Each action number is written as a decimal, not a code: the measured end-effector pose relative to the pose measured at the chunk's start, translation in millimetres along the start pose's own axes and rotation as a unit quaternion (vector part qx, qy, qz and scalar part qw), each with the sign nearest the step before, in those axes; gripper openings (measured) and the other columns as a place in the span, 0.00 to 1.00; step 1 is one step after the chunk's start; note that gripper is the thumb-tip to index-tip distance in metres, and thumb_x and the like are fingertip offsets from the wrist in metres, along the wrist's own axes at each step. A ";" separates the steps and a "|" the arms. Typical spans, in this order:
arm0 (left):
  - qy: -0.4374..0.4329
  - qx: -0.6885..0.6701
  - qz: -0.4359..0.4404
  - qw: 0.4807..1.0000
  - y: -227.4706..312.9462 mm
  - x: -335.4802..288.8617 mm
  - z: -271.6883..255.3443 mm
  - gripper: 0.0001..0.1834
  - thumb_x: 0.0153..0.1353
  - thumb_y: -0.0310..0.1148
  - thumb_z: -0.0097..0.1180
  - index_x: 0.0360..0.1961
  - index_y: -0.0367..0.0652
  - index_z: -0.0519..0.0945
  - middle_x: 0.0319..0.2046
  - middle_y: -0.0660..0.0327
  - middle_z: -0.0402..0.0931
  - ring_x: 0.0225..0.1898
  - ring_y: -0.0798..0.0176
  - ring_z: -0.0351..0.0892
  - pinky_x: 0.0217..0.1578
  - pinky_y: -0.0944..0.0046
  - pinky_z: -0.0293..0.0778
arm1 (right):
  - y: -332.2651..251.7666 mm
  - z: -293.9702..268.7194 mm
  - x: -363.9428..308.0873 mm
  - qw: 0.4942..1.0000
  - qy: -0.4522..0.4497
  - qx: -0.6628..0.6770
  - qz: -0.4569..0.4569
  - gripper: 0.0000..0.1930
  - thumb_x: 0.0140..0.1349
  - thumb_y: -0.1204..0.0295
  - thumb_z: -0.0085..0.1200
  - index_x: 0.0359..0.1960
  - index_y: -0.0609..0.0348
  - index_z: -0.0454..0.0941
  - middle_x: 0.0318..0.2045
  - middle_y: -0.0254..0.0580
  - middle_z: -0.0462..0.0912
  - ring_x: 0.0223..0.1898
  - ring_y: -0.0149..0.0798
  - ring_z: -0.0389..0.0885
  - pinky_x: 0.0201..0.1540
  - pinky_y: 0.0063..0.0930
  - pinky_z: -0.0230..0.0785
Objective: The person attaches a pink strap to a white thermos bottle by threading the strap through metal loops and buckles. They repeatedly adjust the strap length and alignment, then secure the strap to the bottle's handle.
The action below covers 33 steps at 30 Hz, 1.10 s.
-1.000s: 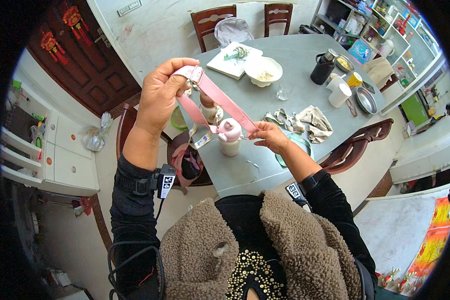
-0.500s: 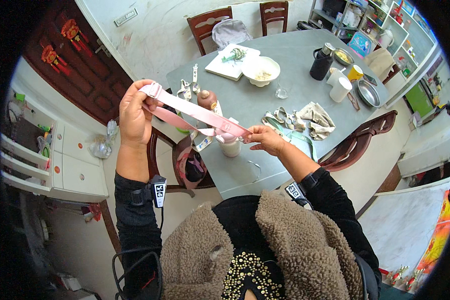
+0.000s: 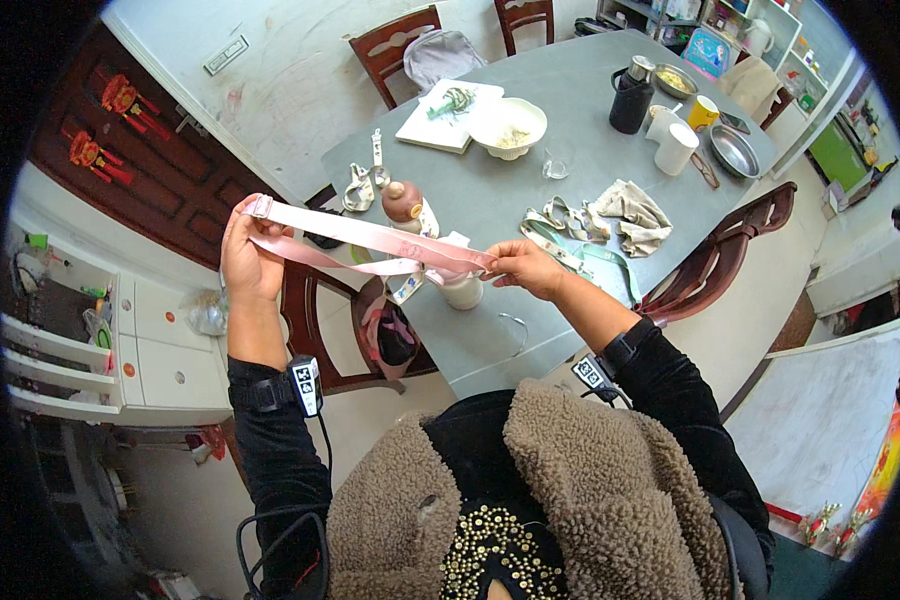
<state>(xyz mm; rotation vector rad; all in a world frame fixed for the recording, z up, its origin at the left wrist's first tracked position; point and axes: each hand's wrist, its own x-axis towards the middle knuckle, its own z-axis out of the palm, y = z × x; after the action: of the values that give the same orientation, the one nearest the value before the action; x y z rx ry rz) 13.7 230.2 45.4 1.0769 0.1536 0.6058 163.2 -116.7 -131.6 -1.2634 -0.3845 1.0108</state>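
Strap (image 3: pixel 370 235): pink, flat, looped, w/ buckle (image 3: pixel 260 206) at L end; is stretching btw both hands, above the near L part of the table (image 3: pixel 470 345). Lower run is sloping to the white bottle (image 3: pixel 462 293); upper run is hiding the join, so can't tell how it's fastened. Handling, est.: light, limp, soft, prob. a bit slick, not fragile; buckle prob. stiff. Best hold: flat pinch at the buckle end & opp. end, bands untwisted. Bottle prob. heavier; fill unknown.

L hand (image 3: pixel 253 255): is gripping the buckle end, fingers curling round both runs, thumb nearly closed on them.

R hand (image 3: pixel 525 268): is pinching the opp. end btw thumb & forefinger, other fingers loosely bending; is poised just beside the bottle top.

Adjacent: brown-topped bottle (image 3: pixel 402 203), standing just behind strap; patterned straps (image 3: pixel 358 190), lying to its L; green strap (image 3: pixel 610 265) & beige cloth (image 3: pixel 635 215), lying R of R hand.

Farther, on table: glass (image 3: pixel 556 165); white bowl (image 3: pixel 485 118); white board (image 3: pixel 425 125) w/ greenery on top; black flask (image 3: pixel 630 100); white cup (image 3: pixel 677 150); yellow cup (image 3: pixel 703 110); metal dish (image 3: pixel 735 155).
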 end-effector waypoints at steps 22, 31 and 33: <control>0.011 -0.031 -0.036 0.999 2.3 -25.8 -3.1 0.13 0.68 0.32 0.42 0.50 0.45 0.74 0.41 0.63 0.77 0.40 0.62 0.77 0.45 0.52 0.76 | 32.2 23.4 -4.4 0.937 0.144 0.315 -0.045 0.06 0.66 0.75 0.52 0.44 0.54 0.77 0.36 0.32 0.84 0.31 0.26 0.80 0.29 0.20 0.69; -0.128 -0.012 -0.020 0.991 17.3 -28.8 15.2 0.12 0.70 0.31 0.42 0.52 0.45 0.72 0.45 0.60 0.77 0.49 0.59 0.77 0.53 0.49 0.74 | 34.7 37.5 -0.6 0.935 0.210 0.284 -0.014 0.07 0.67 0.78 0.48 0.43 0.55 0.76 0.33 0.35 0.84 0.30 0.27 0.82 0.30 0.20 0.73; -0.135 -0.005 -0.011 0.991 19.3 -29.9 25.9 0.12 0.70 0.29 0.42 0.51 0.43 0.72 0.45 0.60 0.77 0.49 0.60 0.77 0.52 0.51 0.75 | 34.0 40.2 -1.6 0.934 0.224 0.277 -0.015 0.07 0.67 0.78 0.47 0.42 0.55 0.76 0.32 0.35 0.84 0.29 0.26 0.81 0.28 0.19 0.72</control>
<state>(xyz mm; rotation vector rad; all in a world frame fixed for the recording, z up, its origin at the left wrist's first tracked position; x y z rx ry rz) -8.1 200.5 69.4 1.1353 -0.0736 0.4354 118.8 -94.8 -149.6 -0.9250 0.2288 0.7020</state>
